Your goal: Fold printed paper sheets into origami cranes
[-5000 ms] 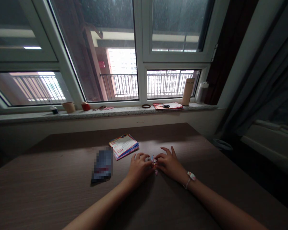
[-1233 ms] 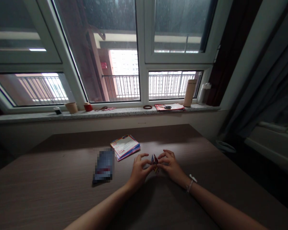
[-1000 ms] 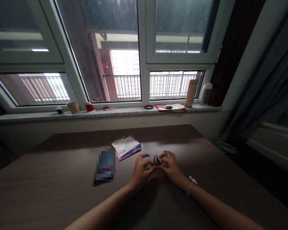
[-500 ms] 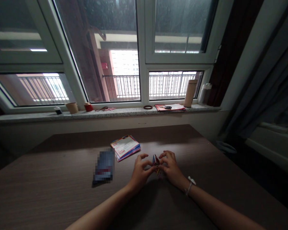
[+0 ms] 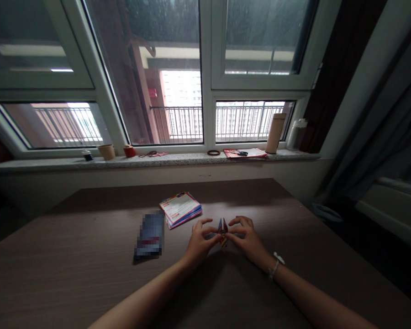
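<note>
Between my two hands is a small piece of folded paper [image 5: 223, 238], multicoloured with yellow, red and blue patches and pointed flaps standing up. My left hand [image 5: 202, 240] pinches its left side with thumb and forefinger, the other fingers curled loosely. On its right side my right hand [image 5: 245, 236] grips it the same way, with a pale band and white ornament round the wrist. Both thumbs meet near the paper's middle, so part of it is hidden. Up and to the left lies a stack of printed sheets [image 5: 181, 209] on the brown table [image 5: 71, 228].
Left of my hands lies a dark, pixelated flat object [image 5: 150, 235]. Along the windowsill [image 5: 185, 159] stand a paper cup [image 5: 107, 151], a red spool-like item [image 5: 129, 151], a bracelet [image 5: 213, 152], scissors [image 5: 242, 153] on papers, a tan flask [image 5: 276, 133] and a pale bottle [image 5: 297, 134].
The view has shifted slightly. Both hands still hold the folded paper; its upright flaps look a little more spread, and the right fingers have moved slightly.
</note>
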### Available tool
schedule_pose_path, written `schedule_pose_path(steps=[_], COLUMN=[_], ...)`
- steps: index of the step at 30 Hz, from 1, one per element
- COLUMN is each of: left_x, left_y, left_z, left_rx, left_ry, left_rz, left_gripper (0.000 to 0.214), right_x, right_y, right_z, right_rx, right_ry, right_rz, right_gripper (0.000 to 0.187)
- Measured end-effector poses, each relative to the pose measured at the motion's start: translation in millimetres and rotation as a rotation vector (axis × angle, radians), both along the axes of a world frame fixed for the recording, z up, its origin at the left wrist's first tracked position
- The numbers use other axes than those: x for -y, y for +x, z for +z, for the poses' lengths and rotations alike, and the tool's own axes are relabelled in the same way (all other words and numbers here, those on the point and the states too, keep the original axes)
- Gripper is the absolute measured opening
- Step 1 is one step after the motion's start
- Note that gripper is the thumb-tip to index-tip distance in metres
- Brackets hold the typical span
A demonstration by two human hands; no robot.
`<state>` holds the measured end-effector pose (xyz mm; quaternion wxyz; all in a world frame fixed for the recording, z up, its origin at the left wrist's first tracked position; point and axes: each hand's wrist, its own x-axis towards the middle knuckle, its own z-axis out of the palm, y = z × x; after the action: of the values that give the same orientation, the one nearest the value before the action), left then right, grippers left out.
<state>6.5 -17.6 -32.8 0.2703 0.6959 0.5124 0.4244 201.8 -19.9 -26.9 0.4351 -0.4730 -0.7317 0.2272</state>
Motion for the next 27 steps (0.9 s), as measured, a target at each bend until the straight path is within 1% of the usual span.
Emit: schedule_pose_path(steps=[7, 11, 14, 18, 22, 25, 27], left_x=[1, -1, -3, -3, -2, -1, -1], left_y=[3, 4, 4, 4, 4, 4, 4], left_z=[1.0, -0.8, -2.5, -2.7, -1.5, -1.6, -2.4], left_rx=[-0.081, -0.131, -0.123, -0.105, -0.106, -0.1, -0.091], left_ry=[-0.005, -0.002, -0.003, 0.007, -0.008, -0.008, 0.006], left_rz=[-0.017, -0.036, -0.024, 0.014, 0.052, 0.048, 0.018], left_gripper=[0.012, 0.007, 0.007, 0.009, 0.008, 0.006, 0.007], right_x=[5, 7, 3, -3, -3, -2, 0], right_y=[-4, -8, -7, -3, -1, -2, -3], right_z=[2.9, 1.1, -3.0, -8.1, -8.5, -6.1, -4.4], right_rx=[0.076, 0.105, 0.095, 0.076, 0.091, 0.111, 0.14], right_ry=[0.014, 0.025, 0.018, -0.005, -0.02, -0.026, -0.021], right_rz=[0.04, 0.055, 0.039, -0.028, -0.027, -0.022, -0.012], right_gripper=[0.005, 0.006, 0.006, 0.004, 0.005, 0.005, 0.005])
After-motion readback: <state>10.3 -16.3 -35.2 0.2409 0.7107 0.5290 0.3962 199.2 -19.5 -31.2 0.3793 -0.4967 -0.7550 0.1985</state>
